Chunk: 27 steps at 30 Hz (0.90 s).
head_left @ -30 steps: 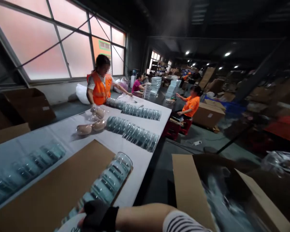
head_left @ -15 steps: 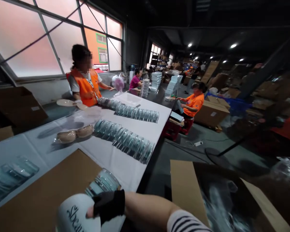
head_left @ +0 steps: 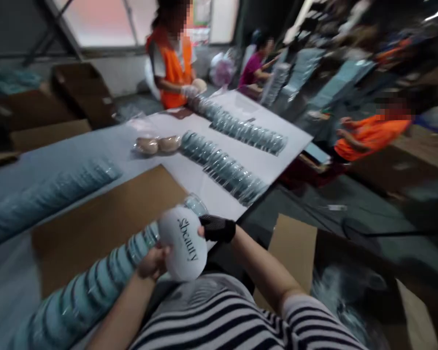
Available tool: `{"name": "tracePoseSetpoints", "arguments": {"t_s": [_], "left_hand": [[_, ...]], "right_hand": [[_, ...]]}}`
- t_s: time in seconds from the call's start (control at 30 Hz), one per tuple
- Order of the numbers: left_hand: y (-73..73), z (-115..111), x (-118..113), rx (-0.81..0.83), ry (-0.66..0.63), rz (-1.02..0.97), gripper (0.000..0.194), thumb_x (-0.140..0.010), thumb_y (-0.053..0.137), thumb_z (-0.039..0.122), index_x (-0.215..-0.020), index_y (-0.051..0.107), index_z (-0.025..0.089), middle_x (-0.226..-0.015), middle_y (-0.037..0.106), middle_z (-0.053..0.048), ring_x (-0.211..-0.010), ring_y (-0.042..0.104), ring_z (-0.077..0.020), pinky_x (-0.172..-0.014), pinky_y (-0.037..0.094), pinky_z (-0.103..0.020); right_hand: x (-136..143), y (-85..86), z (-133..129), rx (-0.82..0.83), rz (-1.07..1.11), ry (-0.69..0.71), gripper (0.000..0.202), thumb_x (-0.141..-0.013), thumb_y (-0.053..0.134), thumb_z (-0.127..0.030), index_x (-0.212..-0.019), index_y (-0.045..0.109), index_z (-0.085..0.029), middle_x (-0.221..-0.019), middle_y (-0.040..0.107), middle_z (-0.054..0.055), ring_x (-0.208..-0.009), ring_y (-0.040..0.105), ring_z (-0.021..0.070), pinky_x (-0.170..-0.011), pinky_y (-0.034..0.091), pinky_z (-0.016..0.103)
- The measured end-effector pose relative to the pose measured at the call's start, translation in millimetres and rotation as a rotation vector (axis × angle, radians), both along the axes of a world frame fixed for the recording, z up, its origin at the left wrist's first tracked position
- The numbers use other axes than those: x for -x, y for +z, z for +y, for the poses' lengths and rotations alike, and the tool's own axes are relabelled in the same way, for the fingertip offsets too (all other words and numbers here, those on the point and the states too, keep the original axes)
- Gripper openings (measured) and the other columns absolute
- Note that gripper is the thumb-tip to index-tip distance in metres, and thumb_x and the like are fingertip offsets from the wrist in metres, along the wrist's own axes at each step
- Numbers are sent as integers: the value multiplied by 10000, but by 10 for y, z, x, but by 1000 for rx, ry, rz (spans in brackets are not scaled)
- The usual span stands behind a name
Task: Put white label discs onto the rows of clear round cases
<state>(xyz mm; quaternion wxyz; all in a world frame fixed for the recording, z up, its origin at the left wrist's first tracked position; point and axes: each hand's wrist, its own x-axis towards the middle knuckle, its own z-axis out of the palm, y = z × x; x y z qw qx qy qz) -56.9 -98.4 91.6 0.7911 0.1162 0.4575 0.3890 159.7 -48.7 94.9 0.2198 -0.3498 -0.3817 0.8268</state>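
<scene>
A white oval case [head_left: 185, 260] with dark "beauty" lettering is held up in front of my striped shirt. My left hand [head_left: 154, 261], bare, grips its left edge with the thumb on the front. On the opposite edge, my right hand [head_left: 216, 228], in a black fingerless glove, is closed on the case; most of its fingers are hidden behind it. A long row of pale blue cases in clear wrap [head_left: 82, 296] leans along the near left side, beside my left forearm. Beneath lies a brown cardboard sheet [head_left: 105, 206].
More wrapped rows [head_left: 224, 170] lie across the white table [head_left: 149, 180]. A pair of beige cups in clear plastic [head_left: 157, 145] sits beside them. An open carton [head_left: 295, 248] with clear bags stands at my right. A co-worker in an orange vest [head_left: 173, 68] is across the table.
The view has swung down and left. My left hand now shows on the case, which appears higher and farther right with my right hand. The co-worker across now holds a beige cup.
</scene>
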Motion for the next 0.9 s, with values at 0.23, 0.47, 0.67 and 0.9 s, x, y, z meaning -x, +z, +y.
{"name": "tracePoseSetpoints", "arguments": {"t_s": [0.23, 0.47, 0.67, 0.9], "left_hand": [[-283, 271, -108, -57, 208, 141, 198, -763, 730, 67, -920, 731, 187, -962, 779, -118, -1205, 637, -315, -1064, 479, -469], [-467, 228, -93, -61, 348, 249, 144, -830, 670, 79, -957, 724, 123, -882, 772, -70, -861, 730, -222, -918, 543, -365], [-544, 261, -95, 8, 320, 128, 127, -875, 608, 93, -961, 701, 103, -807, 755, -66, -793, 730, -205, -847, 577, -351], [-413, 1169, -180, 22, 428, -35, 268, -996, 487, 217, -1190, 659, 152, -1031, 756, -65, -1029, 698, -202, -983, 533, -366]], "right_hand": [[149, -406, 57, -185, -414, -430, 452, -850, 597, -440, -1167, 622, -118, -875, 709, 82, -730, 647, 182, -691, 569, 321], [633, -410, -416, -849, -1008, -414, 586, -888, 499, -311, -1453, 490, -158, -1464, 508, 181, -1286, 527, 311, -1034, 465, 467], [458, -491, -418, -644, -971, -665, 372, -893, 389, -261, -1069, 693, -138, -986, 725, 128, -912, 665, 227, -834, 536, 343], [-640, -384, -420, -585, -1372, -555, 253, -870, 505, -258, -938, 695, -104, -944, 712, 200, -931, 671, 309, -840, 489, 414]]}}
